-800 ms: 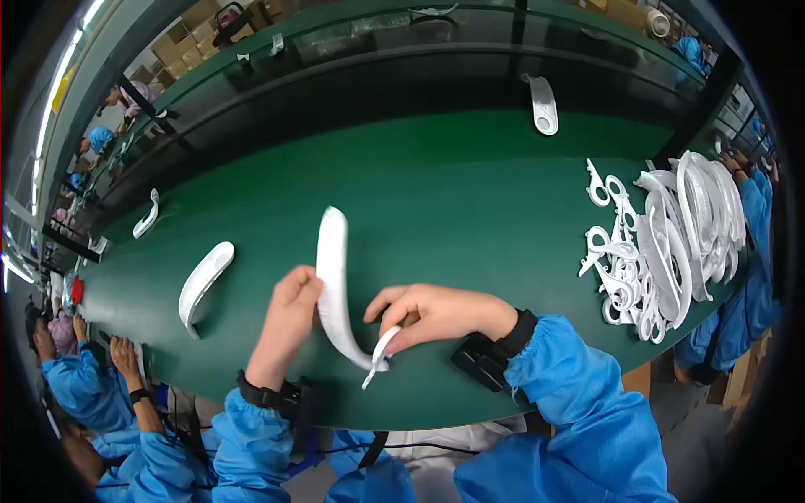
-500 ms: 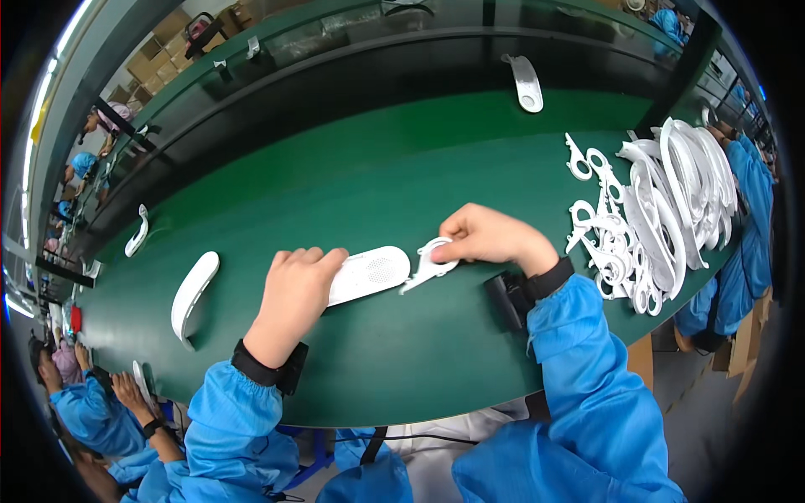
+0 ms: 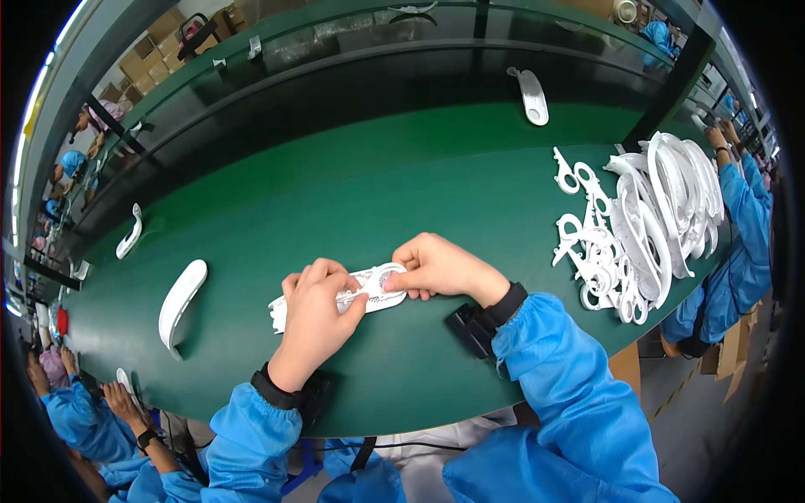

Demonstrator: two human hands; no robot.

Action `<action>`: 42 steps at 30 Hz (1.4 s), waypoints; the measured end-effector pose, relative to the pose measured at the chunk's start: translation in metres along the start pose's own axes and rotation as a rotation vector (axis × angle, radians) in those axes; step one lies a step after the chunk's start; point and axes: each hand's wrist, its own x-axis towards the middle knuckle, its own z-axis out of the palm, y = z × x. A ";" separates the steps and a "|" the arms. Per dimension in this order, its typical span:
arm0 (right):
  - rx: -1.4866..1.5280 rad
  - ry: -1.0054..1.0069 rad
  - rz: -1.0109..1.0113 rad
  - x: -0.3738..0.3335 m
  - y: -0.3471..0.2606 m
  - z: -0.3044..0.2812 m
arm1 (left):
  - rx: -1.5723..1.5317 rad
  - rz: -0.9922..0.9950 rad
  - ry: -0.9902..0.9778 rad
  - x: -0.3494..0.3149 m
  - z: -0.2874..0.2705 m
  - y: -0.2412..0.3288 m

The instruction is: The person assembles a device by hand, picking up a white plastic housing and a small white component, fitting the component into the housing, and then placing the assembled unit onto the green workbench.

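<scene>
A long white plastic shell lies on the green table before me, its ribbed inner side facing up. My left hand grips its middle from above, fingers over the far edge and thumb pointing along the inside. At the shell's right end my right hand pinches a white ring-shaped bracket. The bracket sits over the inside of the shell; whether it is seated there I cannot tell. My fingers hide part of both pieces.
Right of my hands lie a heap of loose ring brackets and a stack of curved white shells. Single shells rest at left, far left and far back. Co-workers in blue sleeves work at both sides.
The shell has been turned from its perforated outer face to its inner side. My right hand has moved left, bringing the bracket from beside the shell onto it.
</scene>
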 end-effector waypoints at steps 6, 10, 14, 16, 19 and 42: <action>-0.079 0.030 0.004 -0.004 -0.005 -0.003 | -0.030 0.049 0.009 0.005 0.005 0.001; -0.410 0.171 -0.208 -0.006 -0.003 0.004 | 0.007 0.136 0.008 0.003 0.005 0.003; -0.453 0.184 -0.260 -0.007 -0.004 0.004 | -0.031 0.112 0.020 0.004 0.006 0.004; -0.498 0.152 -0.247 -0.009 -0.005 0.005 | -0.015 0.129 -0.006 0.005 0.004 0.005; -0.527 0.134 -0.240 -0.009 -0.008 0.008 | 0.014 0.157 -0.052 0.004 0.001 0.004; -0.572 0.027 -0.330 -0.003 -0.005 0.003 | 0.399 0.388 0.209 -0.002 0.005 0.020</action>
